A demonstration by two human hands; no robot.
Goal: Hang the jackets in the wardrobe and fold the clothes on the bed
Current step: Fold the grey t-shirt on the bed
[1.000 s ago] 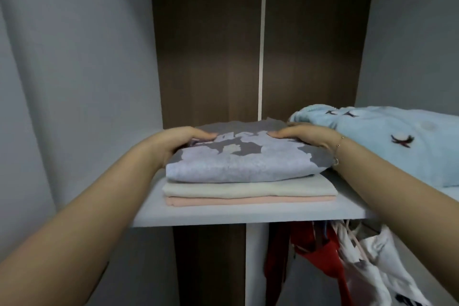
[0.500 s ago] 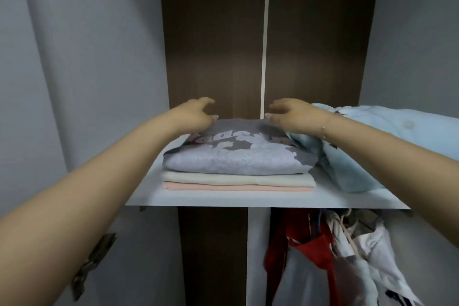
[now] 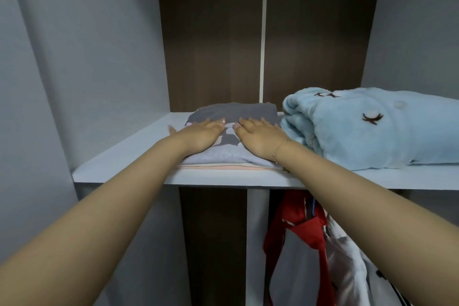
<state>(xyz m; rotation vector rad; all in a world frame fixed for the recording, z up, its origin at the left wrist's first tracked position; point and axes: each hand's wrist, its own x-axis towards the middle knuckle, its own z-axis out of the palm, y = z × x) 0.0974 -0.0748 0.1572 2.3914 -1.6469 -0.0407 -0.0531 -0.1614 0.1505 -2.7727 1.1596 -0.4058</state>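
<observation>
So, both palms down on the folded pile. Left to right: my left hand (image 3: 198, 138) lies flat with fingers straight on the grey printed top (image 3: 233, 117), pressing it, gripping nothing. My right hand (image 3: 260, 139) sits just beside it, also flat and fingers extended, pressing the same garment — a thin bracelet (image 3: 282, 146) on that wrist. Under the grey top I see a cream layer and a peach one, the stack (image 3: 223, 166) resting on the white wardrobe shelf (image 3: 119, 169), toward its left half. Right of the stack, touching or nearly touching it, a rolled light-blue fleece blanket (image 3: 372, 131). Below the shelf on the right, a red-and-white jacket (image 3: 310, 243) hangs, with other pale garments beside it.

Progress, as I judge it: at least one jacket hung, at least three items folded and shelved — looks like late stage, just flattening the pile. The bed is out of view, so I cannot tell whether more clothes wait there.
</observation>
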